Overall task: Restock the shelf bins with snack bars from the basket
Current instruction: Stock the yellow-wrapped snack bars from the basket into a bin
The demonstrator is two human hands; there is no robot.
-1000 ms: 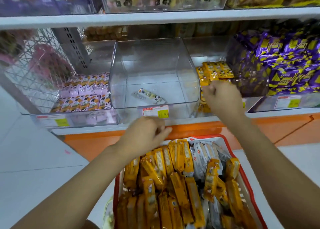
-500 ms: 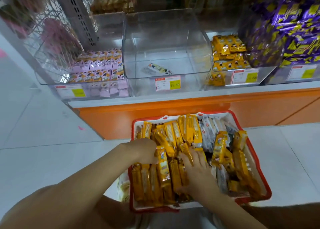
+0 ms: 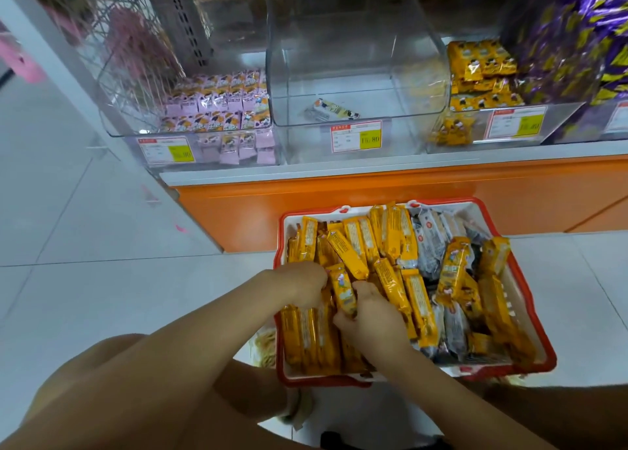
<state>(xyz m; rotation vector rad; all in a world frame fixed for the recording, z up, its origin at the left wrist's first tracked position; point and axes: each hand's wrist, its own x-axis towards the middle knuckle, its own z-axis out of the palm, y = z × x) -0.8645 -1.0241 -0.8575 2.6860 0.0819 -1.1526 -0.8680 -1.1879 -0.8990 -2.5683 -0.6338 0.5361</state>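
- Both of my hands are down in the basket (image 3: 537, 364), close together near its left half.
- My right hand (image 3: 372, 318) has thumb and fingers curled round the near end of one yellow snack bar (image 3: 342, 288), which stands tilted above the pile.
- My left hand (image 3: 300, 283) sits just to the left of that bar, knuckles up and fingertips dug into the heap. I cannot tell whether it grips anything.
- The snack bar lies between the two hands, touching both.
- Yellow bars (image 3: 396, 232) fill the basket around and ahead of the hands. A cluster of grey bars (image 3: 431, 245) lies to the right of the right hand.
- The basket stands on the floor (image 3: 102, 279), against the orange shelf base (image 3: 339, 191) ahead of the hands.
- Straight ahead and above the hands is the clear middle bin (image 3: 356, 58). It holds a lone bar (image 3: 331, 109) lying flat, with a price tag (image 3: 356, 136) on its front.
- Ahead and to the left is a bin of lilac packs (image 3: 221, 99).
- Ahead and to the right is a bin with yellow packs (image 3: 482, 72), and beyond it purple packs (image 3: 577, 41).
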